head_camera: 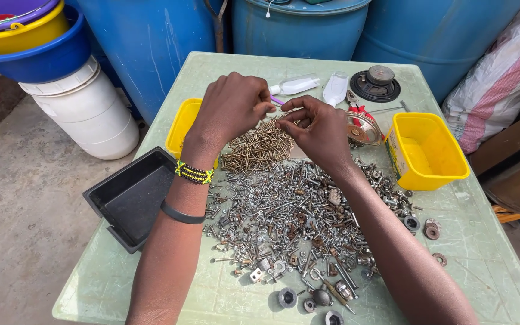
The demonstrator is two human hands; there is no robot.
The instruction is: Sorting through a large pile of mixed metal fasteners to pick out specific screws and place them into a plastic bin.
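Your left hand and right hand meet fingertip to fingertip over the heap of brass-coloured wood screws, pinching something too small to identify, likely one screw. Keep that pinch light and lift clear, so nothing rolls into the grey pile of mixed steel bolts, nuts and washers just beside.

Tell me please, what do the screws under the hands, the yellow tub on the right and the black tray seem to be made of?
Screws under the hands: probably brass-coloured or plated metal, with a yellowish shine.
Yellow tub: likely plastic, glossy, with thin moulded walls.
Black tray: likely plastic, matte, with a moulded rim.
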